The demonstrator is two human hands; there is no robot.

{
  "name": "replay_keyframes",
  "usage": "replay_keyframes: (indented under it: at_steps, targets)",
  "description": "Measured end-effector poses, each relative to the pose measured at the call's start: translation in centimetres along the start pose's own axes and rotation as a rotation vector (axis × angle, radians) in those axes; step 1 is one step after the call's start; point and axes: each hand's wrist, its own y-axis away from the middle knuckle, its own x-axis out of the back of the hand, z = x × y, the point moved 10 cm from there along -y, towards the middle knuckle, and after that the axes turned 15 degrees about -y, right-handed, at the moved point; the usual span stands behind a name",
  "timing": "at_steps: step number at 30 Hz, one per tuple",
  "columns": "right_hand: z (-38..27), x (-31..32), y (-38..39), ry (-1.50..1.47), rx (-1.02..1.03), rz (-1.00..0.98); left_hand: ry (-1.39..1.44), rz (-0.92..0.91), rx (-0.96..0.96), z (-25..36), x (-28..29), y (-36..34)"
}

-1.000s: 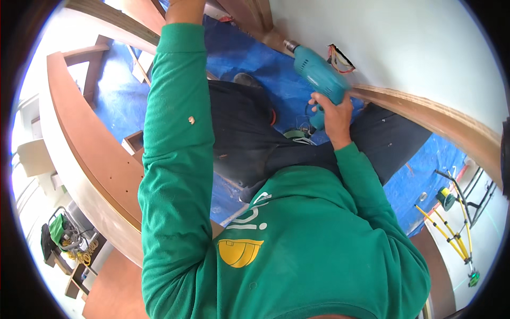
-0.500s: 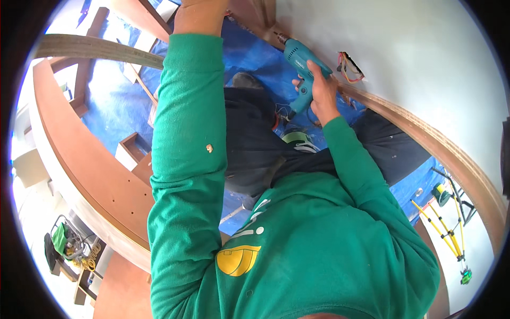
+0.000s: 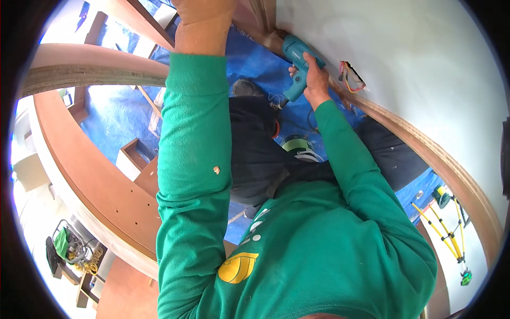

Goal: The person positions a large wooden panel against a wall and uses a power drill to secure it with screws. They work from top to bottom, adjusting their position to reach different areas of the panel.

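Note:
A teal corded power drill [image 3: 299, 57] is held in my right hand [image 3: 317, 81], its fingers wrapped round the handle. Its front end reaches the reddish-brown wood panel [image 3: 254, 18] where that meets the pale wall; the tip is hidden there. My left hand [image 3: 204, 11] is raised at the top edge beside a curved wooden piece [image 3: 98, 68]. Its fingers lie out of the picture, so what they touch does not show.
An opening with loose wires [image 3: 350, 77] breaks the wall, above a wooden ledge [image 3: 425, 138]. Blue sheeting [image 3: 255, 56] covers the floor. A large curved brown panel [image 3: 95, 165] stands left; a yellow tripod [image 3: 446, 231] is at the right, a machine with hoses [image 3: 79, 250] lower left.
The drill and my right hand have moved slightly up and left, its tip now in against the wood. My left hand sits lower in view, and the curved wooden piece looks larger.

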Motion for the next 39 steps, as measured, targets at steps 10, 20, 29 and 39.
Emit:
replay_keyframes:
  at_steps: [10, 20, 29, 39]
  targets:
    - [-0.8, 2.0, 1.6, 0.073, 0.081, 0.013, 0.275, -0.247, 0.238, -2.4, -1.7, 0.4]
    - [-11.0, -2.8, 16.1, 1.071, 0.826, -0.325, 0.125, -0.332, 0.368, -1.8, 1.5, -1.2]
    - [-17.2, -4.5, 28.5, 1.535, 0.703, -0.752, -0.108, -0.423, 0.304, 0.5, 1.7, -0.3]
    - [-11.7, 0.9, 26.6, 1.786, 0.638, -0.934, -0.264, -0.299, 0.218, -0.3, 1.4, -0.7]
